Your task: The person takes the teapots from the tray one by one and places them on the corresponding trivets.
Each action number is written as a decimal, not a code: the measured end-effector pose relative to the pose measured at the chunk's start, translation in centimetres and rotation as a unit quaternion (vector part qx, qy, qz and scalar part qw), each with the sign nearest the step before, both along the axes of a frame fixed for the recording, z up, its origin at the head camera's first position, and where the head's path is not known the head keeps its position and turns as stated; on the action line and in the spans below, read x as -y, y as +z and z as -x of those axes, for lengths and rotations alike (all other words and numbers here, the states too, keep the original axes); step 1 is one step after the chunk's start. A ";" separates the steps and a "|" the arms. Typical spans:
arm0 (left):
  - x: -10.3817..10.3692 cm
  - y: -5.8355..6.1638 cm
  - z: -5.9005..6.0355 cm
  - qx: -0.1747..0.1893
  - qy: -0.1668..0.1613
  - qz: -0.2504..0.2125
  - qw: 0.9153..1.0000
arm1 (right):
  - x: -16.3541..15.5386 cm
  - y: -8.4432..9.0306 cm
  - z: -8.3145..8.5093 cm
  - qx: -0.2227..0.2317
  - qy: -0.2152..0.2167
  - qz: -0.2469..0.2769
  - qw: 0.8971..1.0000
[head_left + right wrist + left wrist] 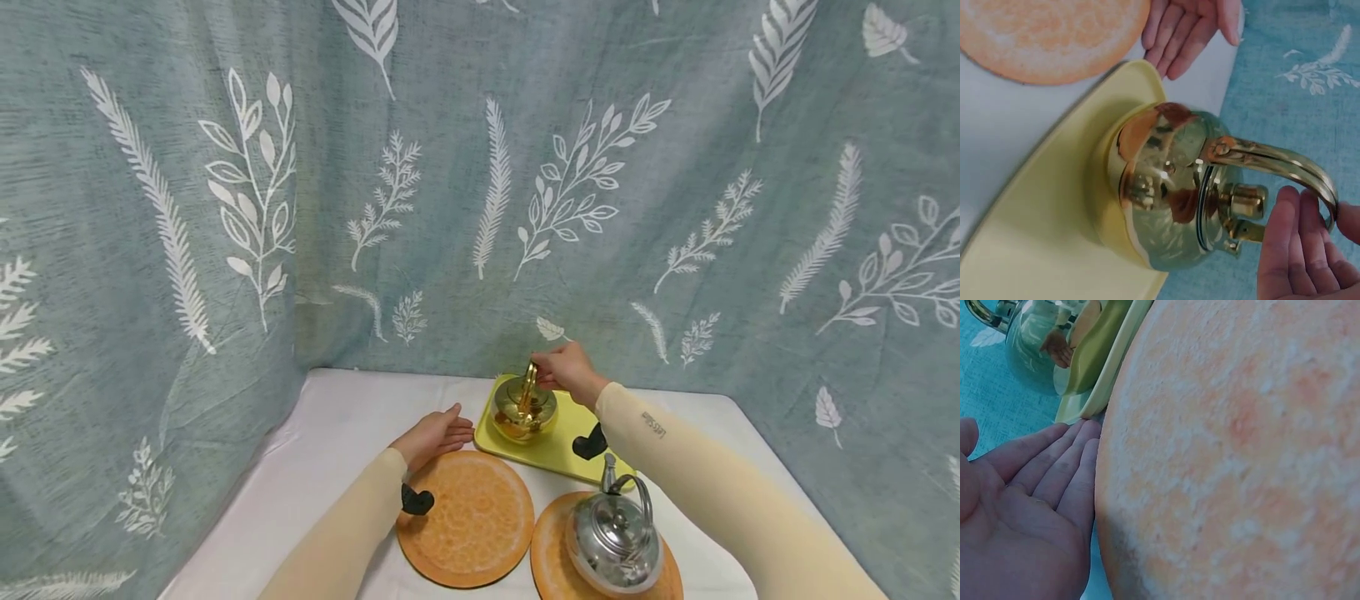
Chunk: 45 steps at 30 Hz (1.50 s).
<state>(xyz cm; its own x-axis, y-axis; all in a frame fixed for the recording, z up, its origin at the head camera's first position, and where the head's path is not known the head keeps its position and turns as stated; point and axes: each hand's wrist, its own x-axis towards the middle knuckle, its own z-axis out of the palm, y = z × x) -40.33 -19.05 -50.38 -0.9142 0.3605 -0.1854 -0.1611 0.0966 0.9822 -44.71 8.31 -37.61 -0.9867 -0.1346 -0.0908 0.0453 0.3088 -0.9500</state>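
A shiny gold kettle [522, 423] is at the left end of a yellow tray [566, 450] at the back of the table. My right hand [572, 369] holds the kettle's arched handle from above; in the right wrist view its fingers [1297, 250] pass under the handle and the thumb lies against its outside. My left hand [433, 437] is by the tray's left corner, palm facing the tray and fingers straight. In the left wrist view its fingertips are right at the tray's edge, beside an orange round mat [1235, 450].
The orange mat [465, 521] with a fruit-slice pattern lies in front of the left hand. A silver kettle [615, 546] stands on a second orange mat [549, 550] at the front right, below the right forearm. A leaf-patterned curtain [450, 208] surrounds the white-covered table [375, 392].
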 end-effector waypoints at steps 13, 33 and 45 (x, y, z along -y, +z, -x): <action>-0.3 0.1 0.4 -0.009 0.004 0.013 1.000 | 0.0 -0.2 0.1 0.005 -0.011 0.030 0.999; -0.4 0.3 -0.1 -0.004 0.008 0.019 1.000 | -0.1 -0.1 -1.0 0.018 -0.001 0.055 0.998; -0.4 0.0 0.2 -0.006 0.006 0.013 1.000 | -0.3 1.7 -2.5 0.009 -0.002 0.085 0.996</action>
<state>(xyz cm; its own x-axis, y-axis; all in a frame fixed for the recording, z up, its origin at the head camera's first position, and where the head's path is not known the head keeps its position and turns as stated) -40.53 -18.64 -50.38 -0.9209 0.3440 -0.1831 -0.1499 0.1210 0.9813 -42.25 8.59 -35.95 -0.9857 -0.1457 -0.0852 0.0642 0.1427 -0.9877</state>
